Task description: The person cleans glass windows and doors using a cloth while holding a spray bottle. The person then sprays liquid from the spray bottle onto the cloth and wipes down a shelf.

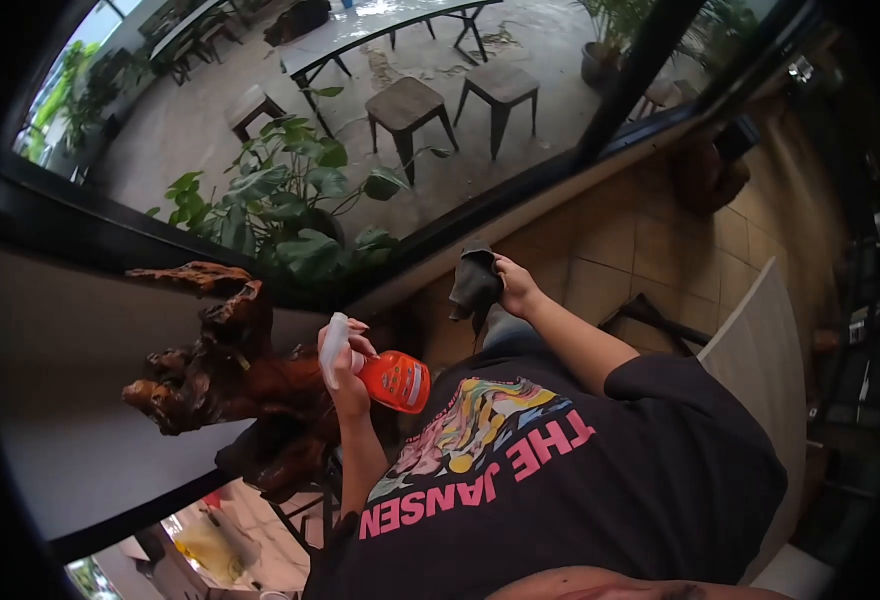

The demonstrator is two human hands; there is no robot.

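My left hand is wrapped round the neck of a spray bottle with a red-orange body and a white trigger head. The bottle is tilted, its base toward my dark T-shirt. My right hand grips a dark grey cloth, which hangs bunched from the fingers in front of me. Close by on the left of the spray bottle stands a glossy brown root-wood carving with gnarled branches. Both hands are apart from the wood.
Ahead runs a dark-framed window; beyond it are a leafy plant, stools and a long table. A pale chair back stands at my right, on the tiled floor. A dark wooden object sits farther right.
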